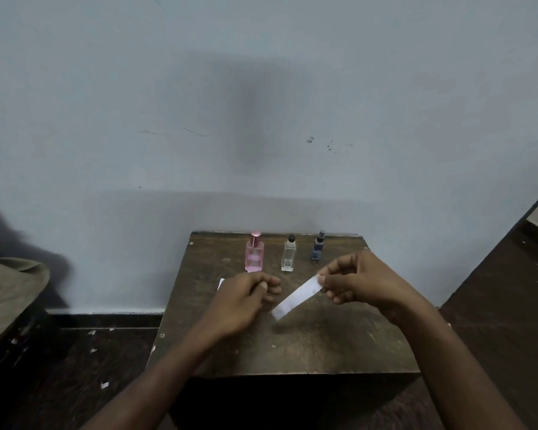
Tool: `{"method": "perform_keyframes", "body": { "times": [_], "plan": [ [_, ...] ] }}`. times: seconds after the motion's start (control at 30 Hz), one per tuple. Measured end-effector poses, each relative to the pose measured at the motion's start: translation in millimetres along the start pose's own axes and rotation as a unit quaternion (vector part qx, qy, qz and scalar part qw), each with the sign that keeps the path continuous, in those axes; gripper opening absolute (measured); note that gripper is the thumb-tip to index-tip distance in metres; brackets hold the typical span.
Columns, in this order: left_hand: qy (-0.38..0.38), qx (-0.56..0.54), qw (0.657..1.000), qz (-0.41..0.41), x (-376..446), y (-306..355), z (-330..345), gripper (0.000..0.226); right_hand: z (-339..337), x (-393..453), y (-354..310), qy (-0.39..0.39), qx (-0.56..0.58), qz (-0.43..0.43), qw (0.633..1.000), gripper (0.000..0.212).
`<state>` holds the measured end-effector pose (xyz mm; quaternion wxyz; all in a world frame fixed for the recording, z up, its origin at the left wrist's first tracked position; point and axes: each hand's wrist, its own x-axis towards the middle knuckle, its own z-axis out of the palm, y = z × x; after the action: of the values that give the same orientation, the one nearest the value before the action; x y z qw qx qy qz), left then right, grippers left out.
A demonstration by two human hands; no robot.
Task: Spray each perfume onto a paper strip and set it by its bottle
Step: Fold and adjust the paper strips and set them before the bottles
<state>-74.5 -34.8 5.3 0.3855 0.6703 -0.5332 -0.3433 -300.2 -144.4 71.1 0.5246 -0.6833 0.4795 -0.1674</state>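
A small brown wooden table (292, 342) stands against a pale blue wall (261, 88). Three little perfume bottles stand upright in a row at the far side of the table. The pink bottle (254, 254) is on the left and has a pink cap. The clear bottle (288, 254) is in the middle and has a black cap. The blue bottle (318, 246) is on the right, a bit farther back. The bottles stand near each other but do not touch.

The right hand (359, 279) pinches one end of a white paper strip (296, 297) between the thumb and fingers. The strip is held up over the table, tilted, with its free end pointing down and to the left. It is nearer than the bottles and in front of the clear one.

The left hand (246, 297) is over the table just left of the strip's free end. Its fingers are curled in loosely. I cannot tell if it holds anything. It is close to the strip but not touching it.

A bit of another white paper (221, 283) peeks out on the table behind the left hand, near the pink bottle.

The floor (59, 367) is dark, with small white scraps on it. A brownish cloth (10, 290) lies at the far left.
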Motion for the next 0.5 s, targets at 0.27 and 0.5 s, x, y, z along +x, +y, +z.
{"method": "perform_keyframes", "body": {
  "times": [0.27,0.5],
  "plan": [
    [-0.069,-0.174,0.975,-0.115,-8.0,14.2,11.0,0.044,11.8,16.7,4.0,0.038,-0.171,-0.1,0.979,0.006],
    [-0.095,-0.123,0.981,-0.119,-6.9,13.0,21.5,0.035,32.4,45.9,6.0,0.033,-0.342,-0.146,0.928,0.015]
  ]
}}
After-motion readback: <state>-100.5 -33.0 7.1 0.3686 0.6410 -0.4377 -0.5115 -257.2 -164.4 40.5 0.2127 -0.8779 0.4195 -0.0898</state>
